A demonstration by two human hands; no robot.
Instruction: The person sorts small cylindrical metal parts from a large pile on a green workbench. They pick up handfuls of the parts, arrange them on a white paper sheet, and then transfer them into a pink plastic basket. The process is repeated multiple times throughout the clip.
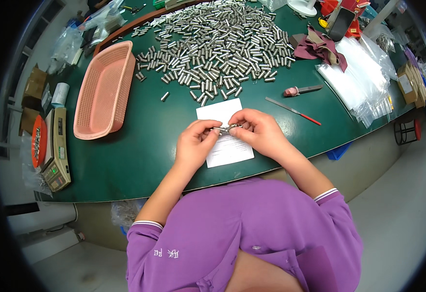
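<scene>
Over a white printed sheet (230, 152) near the front of the green table, both my hands meet around small shiny metal parts (224, 129). My left hand (192, 145) pinches one end between thumb and fingertips. From the other side, my right hand (263, 131) grips the parts the same way, thumb against index finger. Whether it is one piece or two joined together is too small to tell. Just beyond the sheet spreads a large heap of short silvery metal cylinders (230, 44), with a few lying loose at its near edge.
A pink plastic basket (125, 92) stands left of the heap. Farther left are a weighing scale (59, 146) and an orange dish (38, 141) of metal parts. Right lie a red-handled file (293, 111), a blade with wrapped handle (303, 90), a maroon cloth (320, 47) and plastic bags (356, 73).
</scene>
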